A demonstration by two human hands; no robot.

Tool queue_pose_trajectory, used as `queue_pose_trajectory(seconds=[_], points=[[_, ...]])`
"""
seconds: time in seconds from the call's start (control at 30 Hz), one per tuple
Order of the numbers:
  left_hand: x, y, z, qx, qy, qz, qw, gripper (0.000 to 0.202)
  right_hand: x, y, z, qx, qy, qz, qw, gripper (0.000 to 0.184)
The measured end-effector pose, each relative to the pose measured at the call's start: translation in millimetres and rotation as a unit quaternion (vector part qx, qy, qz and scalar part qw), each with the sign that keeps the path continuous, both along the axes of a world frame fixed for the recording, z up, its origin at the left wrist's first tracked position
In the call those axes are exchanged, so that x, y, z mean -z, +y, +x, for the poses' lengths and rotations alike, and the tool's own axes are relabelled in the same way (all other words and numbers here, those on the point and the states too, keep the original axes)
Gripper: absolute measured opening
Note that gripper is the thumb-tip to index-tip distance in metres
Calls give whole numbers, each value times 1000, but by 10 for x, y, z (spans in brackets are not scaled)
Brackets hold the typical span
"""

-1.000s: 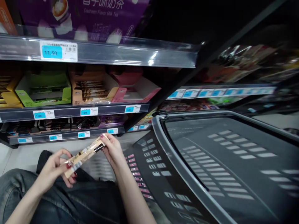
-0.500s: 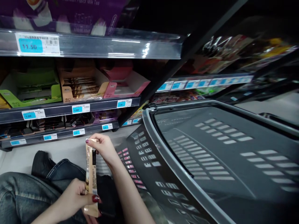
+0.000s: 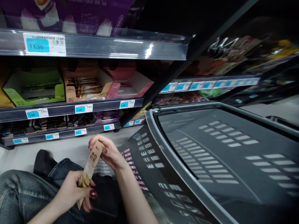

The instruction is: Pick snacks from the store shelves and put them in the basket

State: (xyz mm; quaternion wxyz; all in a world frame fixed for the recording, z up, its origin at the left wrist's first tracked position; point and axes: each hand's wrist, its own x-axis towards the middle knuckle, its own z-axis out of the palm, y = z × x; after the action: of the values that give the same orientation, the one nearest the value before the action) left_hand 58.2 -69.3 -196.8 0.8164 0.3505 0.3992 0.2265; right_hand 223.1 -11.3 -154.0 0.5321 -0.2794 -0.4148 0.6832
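I hold a slim beige snack packet (image 3: 90, 166) upright between both hands, low in front of a shop shelf. My left hand (image 3: 74, 191) pinches its lower end with thumb and fingers. My right hand (image 3: 108, 152) grips its top end with curled fingers. The printed front of the packet faces me. My jeans-clad knees (image 3: 25, 193) are below, and a dark shoe (image 3: 43, 158) rests on the pale floor.
A large dark grey plastic basket (image 3: 163, 186) with slotted walls fills the right side. The shelf holds a green box (image 3: 35, 90), a beige box (image 3: 86, 87) of similar packets and a pink box (image 3: 130, 84), above blue price tags (image 3: 83, 108). Purple cartons (image 3: 79, 14) sit on top.
I turned the packet from a slanted lie to upright, then rotated it so its front label faces me. My left hand dropped lower and my view shifted slightly.
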Motion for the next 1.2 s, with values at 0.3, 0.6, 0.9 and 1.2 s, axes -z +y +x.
queue_pose_trajectory(seconds=[0.3, 0.6, 0.9, 1.2], points=[[-101, -8, 3, -24, 94, 129, 987, 36, 53, 62, -54, 121, -60, -61, 989, 24], [-102, -20, 14, -40, 53, 35, 997, 42, 102, 73, -47, 134, -95, -61, 985, 22], [-83, -29, -44, 15, -172, -51, 984, 34, 35, 3, -14, -38, 64, -10, 997, 52], [-8, -24, -43, 155, -261, -31, 952, 47, 40, 6, -59, 21, 22, 34, 999, 35]])
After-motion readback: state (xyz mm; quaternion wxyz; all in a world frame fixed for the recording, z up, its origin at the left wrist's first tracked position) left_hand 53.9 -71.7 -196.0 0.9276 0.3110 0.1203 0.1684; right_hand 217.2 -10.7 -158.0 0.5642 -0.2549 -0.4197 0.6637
